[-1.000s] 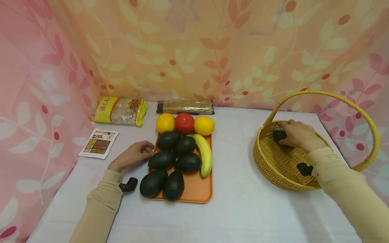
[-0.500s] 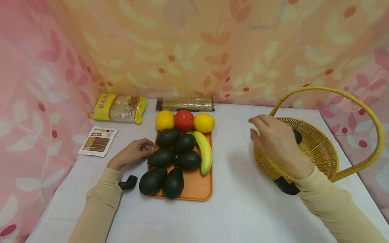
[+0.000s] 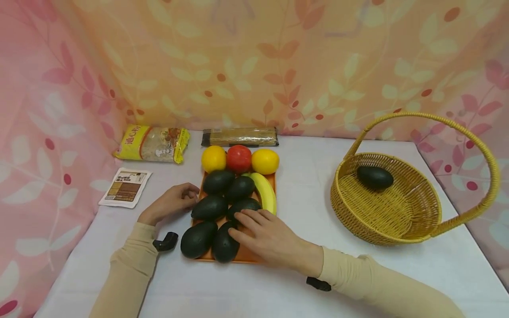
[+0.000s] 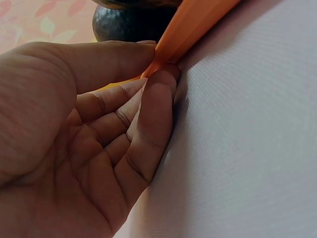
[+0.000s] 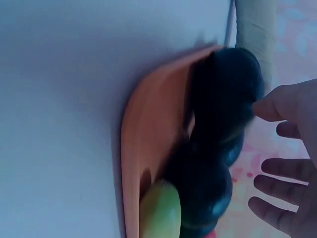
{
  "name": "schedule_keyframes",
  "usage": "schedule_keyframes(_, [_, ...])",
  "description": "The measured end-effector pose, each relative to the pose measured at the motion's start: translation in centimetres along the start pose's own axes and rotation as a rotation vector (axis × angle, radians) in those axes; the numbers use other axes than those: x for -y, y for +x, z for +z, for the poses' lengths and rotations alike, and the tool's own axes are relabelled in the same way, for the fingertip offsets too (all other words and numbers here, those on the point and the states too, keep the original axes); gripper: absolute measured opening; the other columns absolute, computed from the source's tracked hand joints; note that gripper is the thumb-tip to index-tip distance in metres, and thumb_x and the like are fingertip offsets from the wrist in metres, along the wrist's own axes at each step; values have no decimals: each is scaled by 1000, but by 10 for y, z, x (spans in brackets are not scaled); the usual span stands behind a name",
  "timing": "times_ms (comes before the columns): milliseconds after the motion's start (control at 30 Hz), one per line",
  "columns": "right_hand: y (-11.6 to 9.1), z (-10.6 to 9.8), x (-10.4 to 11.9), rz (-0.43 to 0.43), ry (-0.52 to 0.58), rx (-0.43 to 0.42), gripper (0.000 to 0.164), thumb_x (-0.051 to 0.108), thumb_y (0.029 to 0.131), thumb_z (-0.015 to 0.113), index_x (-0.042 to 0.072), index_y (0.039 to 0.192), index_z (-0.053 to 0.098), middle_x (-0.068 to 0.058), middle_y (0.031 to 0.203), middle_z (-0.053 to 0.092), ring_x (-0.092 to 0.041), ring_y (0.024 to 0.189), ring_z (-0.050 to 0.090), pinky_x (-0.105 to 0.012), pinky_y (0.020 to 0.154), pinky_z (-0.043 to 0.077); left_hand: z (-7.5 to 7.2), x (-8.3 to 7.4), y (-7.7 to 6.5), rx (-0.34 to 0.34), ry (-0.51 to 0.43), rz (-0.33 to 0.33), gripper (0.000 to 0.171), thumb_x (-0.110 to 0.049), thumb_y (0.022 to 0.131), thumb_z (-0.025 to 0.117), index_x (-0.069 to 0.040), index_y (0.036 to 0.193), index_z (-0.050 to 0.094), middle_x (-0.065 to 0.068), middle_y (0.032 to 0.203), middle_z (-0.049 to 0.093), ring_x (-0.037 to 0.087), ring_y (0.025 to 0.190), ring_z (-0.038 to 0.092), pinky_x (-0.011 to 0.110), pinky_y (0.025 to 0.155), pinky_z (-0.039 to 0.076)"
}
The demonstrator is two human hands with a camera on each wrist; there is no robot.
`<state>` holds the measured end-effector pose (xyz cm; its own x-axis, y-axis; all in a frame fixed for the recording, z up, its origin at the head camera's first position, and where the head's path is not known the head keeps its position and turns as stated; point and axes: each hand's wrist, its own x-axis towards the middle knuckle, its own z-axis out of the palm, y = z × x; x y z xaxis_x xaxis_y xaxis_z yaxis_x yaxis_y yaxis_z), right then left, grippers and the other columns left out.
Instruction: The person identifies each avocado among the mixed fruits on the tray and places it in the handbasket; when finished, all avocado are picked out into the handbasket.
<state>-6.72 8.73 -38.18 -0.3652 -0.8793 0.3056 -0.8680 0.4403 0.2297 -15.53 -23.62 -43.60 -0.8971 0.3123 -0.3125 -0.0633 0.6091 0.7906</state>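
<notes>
An orange tray carries several dark green avocados, a banana, a red fruit and two yellow fruits. At the tray's left edge my left hand pinches the rim between thumb and forefinger, as the left wrist view shows at the tray rim. My right hand hovers over the front avocados, fingers spread and holding nothing. In the right wrist view its fingers are apart from the avocados. One avocado lies inside the wicker basket.
The basket's tall handle arches over the table's right side. Behind the tray lies a pack of dry noodles. A yellow food bag and a flat white-and-brown packet lie at the left. Patterned curtains enclose the table.
My right hand has let go of the avocado in the basket and swung left over the tray's front avocados. My left hand has stayed at the tray's edge.
</notes>
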Motion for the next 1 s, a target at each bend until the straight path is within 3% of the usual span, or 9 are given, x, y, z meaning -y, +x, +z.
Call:
schedule_keyframes(233, [14, 15, 20, -91, 45, 11, 41, 41, 92, 65, 30, 130, 56, -4, 137, 55, -25, 128, 51, -36, 101, 44, -2, 1, -1, -2, 19, -13, 38, -18, 94, 61, -2, 127, 54, 10, 99, 65, 20, 85, 58, 30, 77, 48])
schedule_keyframes(500, [18, 26, 27, -108, 4, 73, 38, 35, 97, 59, 32, 134, 51, -1, 143, 52, -23, 131, 51, -35, 102, 44, -1, 1, 0, -11, 7, 16, 38, -20, 94, 61, 0, 126, 54, 12, 98, 66, 18, 81, 61, 30, 73, 51])
schedule_keyframes(800, [19, 27, 28, -113, -36, -13, 31, 30, 97, 60, 31, 127, 53, 2, 130, 59, -19, 120, 57, -31, 97, 47, 0, 0, 0, -4, -16, 4, 38, -18, 94, 61, 1, 127, 54, 12, 98, 65, 17, 81, 60, 28, 73, 51])
schedule_keyframes(1000, [18, 1, 15, -82, -6, -115, 37, 33, 91, 69, 25, 125, 57, -2, 125, 63, -20, 114, 61, -33, 95, 50, 0, -1, -1, 3, -29, 10, 39, -17, 93, 62, 2, 127, 53, 12, 98, 64, 17, 81, 59, 28, 72, 50])
